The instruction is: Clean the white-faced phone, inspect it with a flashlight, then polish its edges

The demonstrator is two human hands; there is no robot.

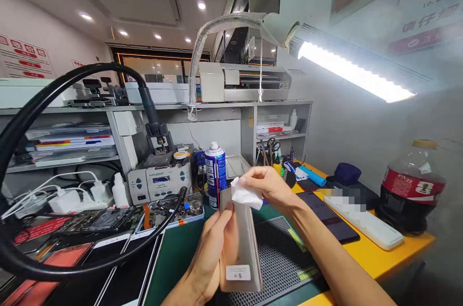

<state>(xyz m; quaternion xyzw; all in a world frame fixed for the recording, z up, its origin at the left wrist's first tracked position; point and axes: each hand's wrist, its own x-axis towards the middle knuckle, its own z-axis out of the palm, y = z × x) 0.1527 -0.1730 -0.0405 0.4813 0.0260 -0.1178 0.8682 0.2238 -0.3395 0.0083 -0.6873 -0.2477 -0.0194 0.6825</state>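
Note:
A gold-coloured phone (238, 241), tilted upright with its back toward me, is in my left hand (210, 253). My left thumb lies along its left edge. A white label is stuck near the phone's lower end. My right hand (269, 186) pinches a crumpled white cloth or tissue (247, 194) between thumb and fingers. The white piece lies against the top of the phone's back and partly covers it. Below the phone is a dark perforated mat (280, 253) on a green work surface (177, 253).
A blue spray can (215, 171) stands behind the phone. Left are a parts tray (173, 212), several phones and a looping black hose (54, 274). Right are a dark phone (327, 216), a white power strip (365, 223) and a cola bottle (412, 185). A lit lamp (354, 72) hangs above.

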